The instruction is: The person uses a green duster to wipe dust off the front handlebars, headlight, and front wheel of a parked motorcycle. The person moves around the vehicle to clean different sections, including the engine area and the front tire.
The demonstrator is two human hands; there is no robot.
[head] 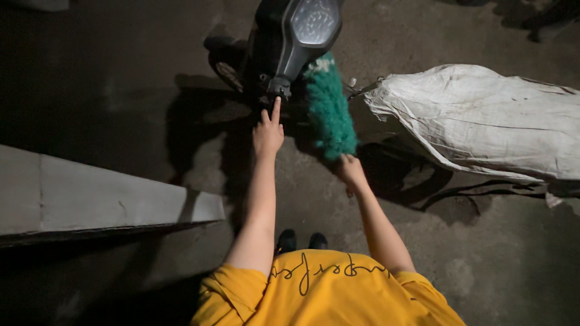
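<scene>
A dark motorbike point(284, 42) stands ahead of me, its instrument panel point(314, 21) facing up. My left hand point(267, 133) reaches toward it, index finger stretched out and touching the black handlebar switch housing point(278, 87). My right hand point(350, 172) grips the handle end of a fluffy green duster point(329, 105). The duster's head lies against the bike just right of the panel. I wear a yellow shirt point(326, 293).
A large white sack-like cover point(489, 118) drapes over something at the right. A pale concrete slab or ledge point(90, 196) juts in from the left. The floor is rough dark concrete point(471, 253). My black shoes point(302, 241) show below.
</scene>
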